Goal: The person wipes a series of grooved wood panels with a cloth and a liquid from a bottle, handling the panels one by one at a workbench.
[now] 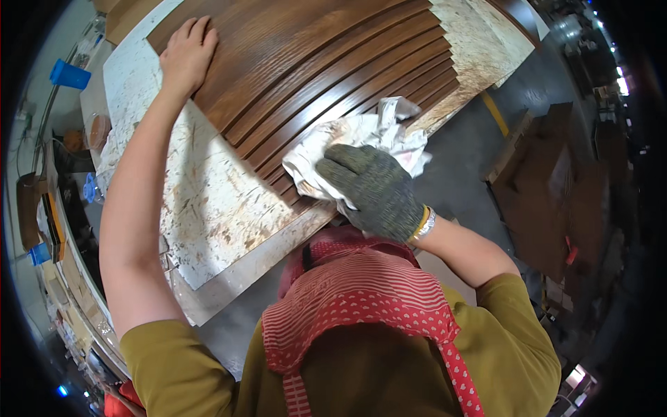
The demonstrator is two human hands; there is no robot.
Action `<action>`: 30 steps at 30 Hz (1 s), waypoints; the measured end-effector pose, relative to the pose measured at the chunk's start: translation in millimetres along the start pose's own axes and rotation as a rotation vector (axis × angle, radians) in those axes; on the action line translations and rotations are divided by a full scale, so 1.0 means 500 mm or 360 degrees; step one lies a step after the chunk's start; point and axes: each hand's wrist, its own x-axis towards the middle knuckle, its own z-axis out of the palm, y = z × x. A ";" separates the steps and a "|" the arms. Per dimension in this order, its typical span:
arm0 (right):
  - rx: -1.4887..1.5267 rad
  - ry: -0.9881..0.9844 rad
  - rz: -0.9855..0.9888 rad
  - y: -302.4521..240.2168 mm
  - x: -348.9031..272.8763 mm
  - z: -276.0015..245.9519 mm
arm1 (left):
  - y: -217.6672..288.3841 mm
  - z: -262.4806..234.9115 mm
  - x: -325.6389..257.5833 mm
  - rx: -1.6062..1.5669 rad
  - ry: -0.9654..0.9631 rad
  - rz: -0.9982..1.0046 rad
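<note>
Head view showed brown wood-grain panels (299, 48) staggered across a stained white bench (215, 201). The bare left hand (187, 55) rested at their left edge, its grip loosely spread. The gloved right hand (375, 187) covered a white cloth (351, 132) over their nearer strips; whether that grip pinched fabric, I could not tell.

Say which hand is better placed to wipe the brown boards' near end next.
Right, I'd judge: the gloved right hand is on the white cloth, over the near end of the brown boards. The bare left hand rests at their left edge, away from the cloth.
</note>
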 end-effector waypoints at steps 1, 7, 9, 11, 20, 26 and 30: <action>-0.0140 -0.0105 -0.0064 0.019 0.001 0.014 | -0.001 0.001 -0.002 -0.0018 -0.0009 0.0017; -0.0256 -0.0070 0.0122 0.270 -0.055 -0.023 | 0.006 -0.007 0.001 0.0024 -0.0093 -0.0005; 0.0448 0.0262 0.0385 0.360 -0.035 -0.132 | -0.008 -0.008 -0.008 0.0019 -0.0086 -0.0011; -0.0907 0.0246 0.0297 0.514 -0.096 -0.215 | 0.012 -0.015 -0.001 0.0030 -0.0091 0.0003; -0.0704 0.0604 0.0500 0.385 -0.102 -0.076 | 0.005 -0.010 0.005 -0.0061 -0.0038 0.0050; -0.0281 0.0183 0.0095 0.210 -0.086 0.000 | -0.015 0.009 0.007 -0.0020 -0.0006 0.0075; -0.0659 0.0416 0.0291 0.322 -0.085 -0.079 | -0.003 0.004 0.009 -0.0010 -0.0006 0.0115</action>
